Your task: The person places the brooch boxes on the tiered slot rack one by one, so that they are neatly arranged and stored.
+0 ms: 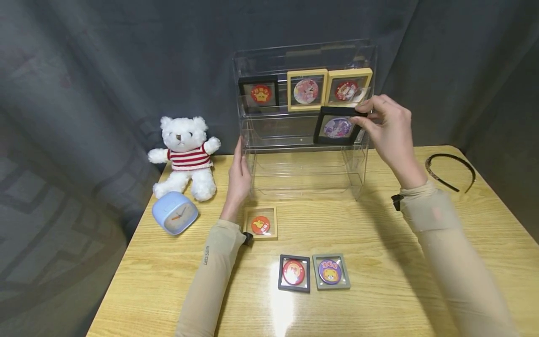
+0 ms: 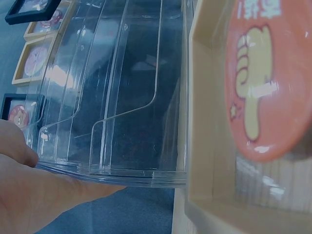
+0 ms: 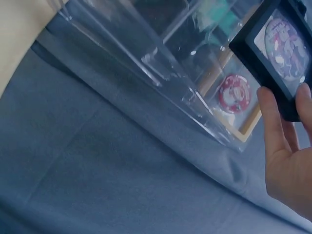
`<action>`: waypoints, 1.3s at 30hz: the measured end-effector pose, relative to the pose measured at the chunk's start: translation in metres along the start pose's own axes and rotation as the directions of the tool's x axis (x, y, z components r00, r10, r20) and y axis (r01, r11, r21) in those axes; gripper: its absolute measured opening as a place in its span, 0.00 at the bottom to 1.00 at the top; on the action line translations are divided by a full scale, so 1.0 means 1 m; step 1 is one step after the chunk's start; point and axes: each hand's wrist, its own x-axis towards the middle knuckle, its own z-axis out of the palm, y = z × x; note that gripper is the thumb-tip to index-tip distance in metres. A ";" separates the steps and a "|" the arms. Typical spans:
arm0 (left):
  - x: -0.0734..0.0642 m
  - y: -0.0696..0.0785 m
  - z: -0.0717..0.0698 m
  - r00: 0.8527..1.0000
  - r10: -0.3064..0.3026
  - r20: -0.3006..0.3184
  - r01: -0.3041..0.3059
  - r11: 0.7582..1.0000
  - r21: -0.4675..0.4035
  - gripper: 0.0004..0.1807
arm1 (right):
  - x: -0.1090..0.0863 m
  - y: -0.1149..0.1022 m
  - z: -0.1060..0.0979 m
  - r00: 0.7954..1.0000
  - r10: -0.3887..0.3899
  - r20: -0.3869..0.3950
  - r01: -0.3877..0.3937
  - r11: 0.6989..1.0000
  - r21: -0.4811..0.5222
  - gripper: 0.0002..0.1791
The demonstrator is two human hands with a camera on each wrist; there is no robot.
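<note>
My right hand pinches a black-framed display case by its top right corner, thumb in front. Inside is a round purple badge with a pink-and-white figure. The case is tilted in front of the middle tier of a clear acrylic display rack. In the right wrist view, fingertips press on the edge of the black frame. My left hand rests along the rack's left side, fingers pointing up and mostly straight. On the top tier stand a black-framed badge and two yellow-framed badges.
On the table lie a wood-framed thumbs-up badge, a black-framed red badge and a grey-framed purple badge. A white teddy bear and blue clock are at left, a headband at right. A dark curtain hangs behind.
</note>
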 end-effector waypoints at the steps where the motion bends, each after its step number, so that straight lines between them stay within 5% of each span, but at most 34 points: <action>1: 0.000 0.000 0.000 1.000 0.003 -0.002 -0.003 1.000 0.001 0.31 | 0.004 0.001 0.000 1.000 0.003 -0.007 -0.003 1.000 -0.014 0.11; 21: 0.000 0.001 0.000 1.000 0.000 -0.010 0.000 1.000 -0.001 0.31 | 0.036 0.011 0.001 0.997 0.060 -0.056 -0.065 0.995 -0.078 0.13; 39: -0.001 0.001 0.000 1.000 0.024 -0.012 -0.024 0.999 0.021 0.31 | 0.024 0.028 0.016 1.000 -0.002 0.014 0.004 0.989 -0.146 0.10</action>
